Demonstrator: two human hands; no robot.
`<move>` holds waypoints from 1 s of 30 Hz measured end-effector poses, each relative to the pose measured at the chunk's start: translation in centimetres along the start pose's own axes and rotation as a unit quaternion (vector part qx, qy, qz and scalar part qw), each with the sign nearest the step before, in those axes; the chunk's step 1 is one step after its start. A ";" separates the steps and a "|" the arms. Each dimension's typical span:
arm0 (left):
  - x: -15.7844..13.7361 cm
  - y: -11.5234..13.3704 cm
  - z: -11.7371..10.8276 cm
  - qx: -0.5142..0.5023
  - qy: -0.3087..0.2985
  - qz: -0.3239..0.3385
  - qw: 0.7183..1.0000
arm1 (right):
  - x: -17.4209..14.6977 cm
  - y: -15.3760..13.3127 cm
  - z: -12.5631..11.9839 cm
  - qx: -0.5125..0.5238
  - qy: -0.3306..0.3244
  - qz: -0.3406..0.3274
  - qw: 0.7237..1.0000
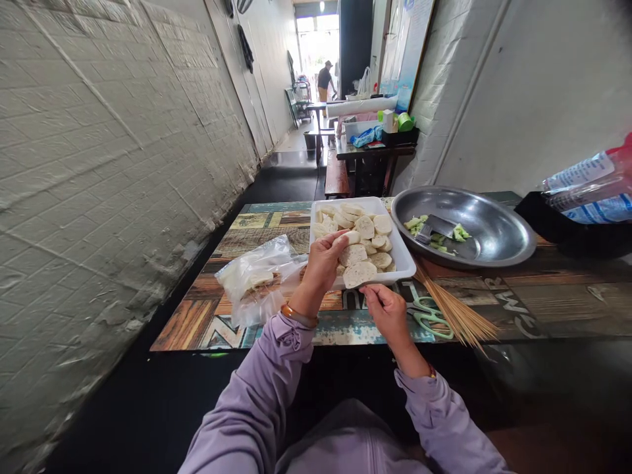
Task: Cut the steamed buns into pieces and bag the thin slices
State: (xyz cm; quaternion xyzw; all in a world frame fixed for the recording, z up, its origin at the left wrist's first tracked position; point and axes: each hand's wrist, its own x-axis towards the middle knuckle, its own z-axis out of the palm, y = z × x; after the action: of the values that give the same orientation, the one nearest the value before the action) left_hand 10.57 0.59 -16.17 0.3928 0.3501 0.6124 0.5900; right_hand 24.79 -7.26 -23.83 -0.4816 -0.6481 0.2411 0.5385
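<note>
My left hand (326,260) is closed around a pale round food slice (349,238) above a white plastic tray (405,265). More pale slices (364,227) fill that tray in a loose heap. Between my hands, a speckled slice (359,274) hangs over the tray's near edge, with another just behind it. My right hand (388,311) is pinched at the lower rim of this near slice; what its fingertips hold is too small to make out. Thin wooden skewers (457,306) lie in a bundle to the right, beside green-handled scissors (430,316).
Right of the tray, a metal bowl (513,247) contains chopped green pieces and a flat grey tool. A clear plastic bag (261,276) lies left. Packaged items (587,191) stand in a black holder at far right. A person (324,79) is near the distant doorway.
</note>
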 end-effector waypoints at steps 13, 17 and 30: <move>-0.3 -0.3 -0.1 0.049 -0.037 0.013 0.998 | 0.3 0.3 0.5 -0.034 0.021 -0.025 0.999; -0.3 -0.4 -0.2 0.046 -0.040 0.010 0.998 | 0.2 0.5 0.6 -0.035 0.023 -0.026 0.999; -0.6 0.8 0.3 -0.062 -0.035 -0.047 0.996 | 0.3 0.6 0.7 0.004 0.027 0.008 1.000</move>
State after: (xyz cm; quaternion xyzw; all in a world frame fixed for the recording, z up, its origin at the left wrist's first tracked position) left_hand 10.46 -0.08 -15.40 0.3598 0.3087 0.5901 0.6535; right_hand 24.35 -6.66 -24.38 -0.4907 -0.6282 0.2348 0.5563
